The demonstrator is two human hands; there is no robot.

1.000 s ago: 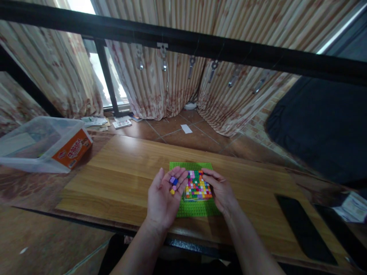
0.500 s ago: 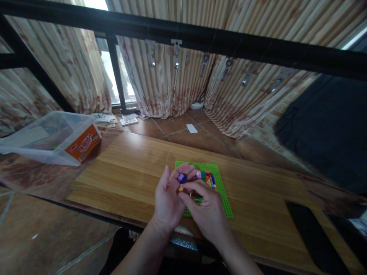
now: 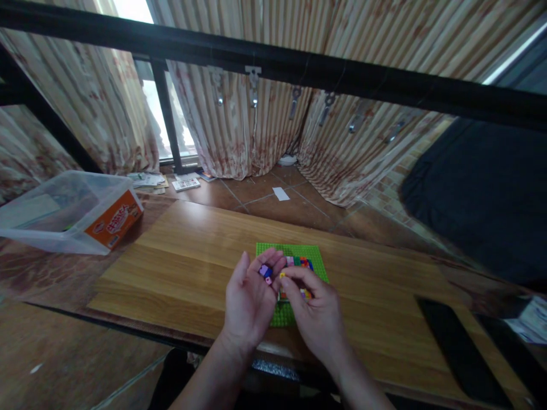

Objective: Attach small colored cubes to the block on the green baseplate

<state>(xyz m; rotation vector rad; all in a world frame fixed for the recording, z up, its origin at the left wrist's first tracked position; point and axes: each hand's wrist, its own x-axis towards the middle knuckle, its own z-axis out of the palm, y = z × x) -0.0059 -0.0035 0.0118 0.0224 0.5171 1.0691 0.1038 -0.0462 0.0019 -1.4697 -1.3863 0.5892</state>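
Note:
My left hand [image 3: 252, 293] is palm up and cupped, holding a few small purple and pink toy bricks [image 3: 265, 271] near the fingers. Beside it, my right hand [image 3: 318, 310] pinches a tiny yellow toy brick [image 3: 282, 275] between thumb and index finger. Both hands are above a green studded baseplate [image 3: 321, 263] that lies on the wooden board. Rows of multicoloured bricks [image 3: 304, 262] are fixed on the plate; my right hand hides part of them.
A clear plastic bin [image 3: 92, 239] with an orange label stands at the left on the table. A black flat object [image 3: 461, 347] lies on the wooden board [image 3: 179, 256] at the right. Beyond are a dark rail [image 3: 273, 65] with hanging clips and curtains [image 3: 239, 131].
My right hand has drawn the yellow brick away from my left palm, to the right. A pink brick now shows there. The whole view has shifted slightly.

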